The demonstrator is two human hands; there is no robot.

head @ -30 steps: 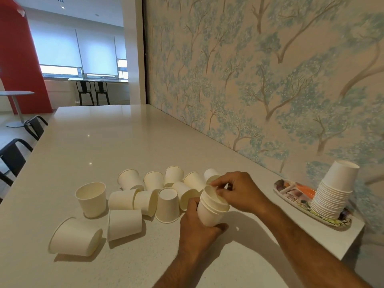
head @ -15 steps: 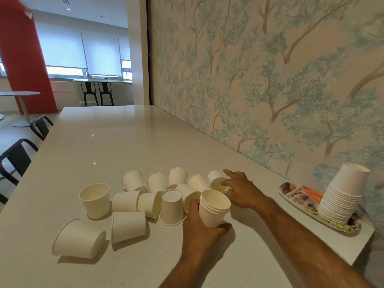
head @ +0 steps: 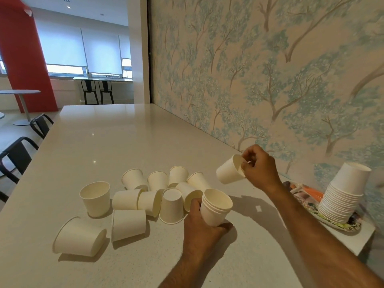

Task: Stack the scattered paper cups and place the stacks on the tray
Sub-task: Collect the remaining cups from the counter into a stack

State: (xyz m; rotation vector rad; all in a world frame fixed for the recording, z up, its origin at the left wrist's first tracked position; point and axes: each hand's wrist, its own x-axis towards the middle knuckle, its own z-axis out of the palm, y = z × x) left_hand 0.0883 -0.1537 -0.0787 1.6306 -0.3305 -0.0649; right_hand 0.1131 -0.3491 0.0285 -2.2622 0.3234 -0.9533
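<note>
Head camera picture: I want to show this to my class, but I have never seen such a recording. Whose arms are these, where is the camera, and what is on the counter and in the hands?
The camera sits on a person's head, looking forward and down, so the two bare arms are the wearer's own. No machine is involved. The left hand grips a short stack of nested cups, mouths up. The right hand holds a single paper cup lifted in the air, tilted sideways. More loose cups lie scattered on the pale counter, some upright, some upside down or on their sides. At right, a patterned tray already carries a tall stack, mouths down.
</note>
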